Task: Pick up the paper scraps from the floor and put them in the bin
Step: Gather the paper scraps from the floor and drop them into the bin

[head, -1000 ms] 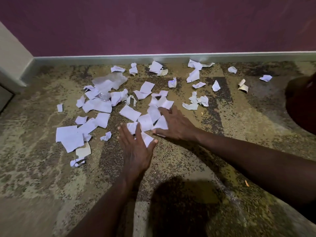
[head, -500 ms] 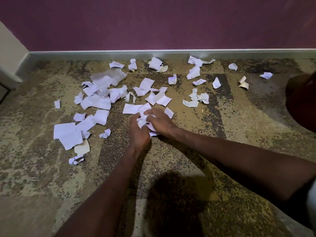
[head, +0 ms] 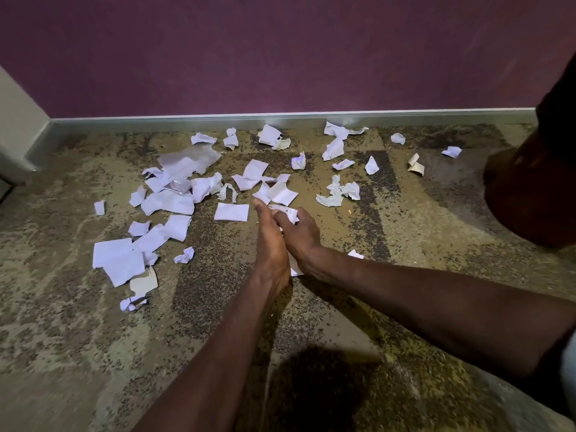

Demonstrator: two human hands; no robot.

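Several white paper scraps (head: 168,201) lie scattered over the mottled brown floor (head: 93,322), flat pieces mostly at the left and crumpled ones (head: 338,193) toward the right. My left hand (head: 269,244) and my right hand (head: 299,235) press together at the centre, with a bunch of gathered scraps (head: 288,213) squeezed between them. One white edge (head: 296,269) pokes out under my right wrist. A flat scrap (head: 232,212) lies just left of my fingertips. No bin is clearly visible.
A purple wall (head: 280,51) with a grey skirting board (head: 187,123) closes off the far side. A pale wall corner (head: 18,126) stands at the left. A large dark rounded shape (head: 530,188) fills the right edge.
My hands went from lying spread flat on the scraps to coming together, scooping up the central pieces. Those scraps are now bunched between my palms and the floor under them is bare.
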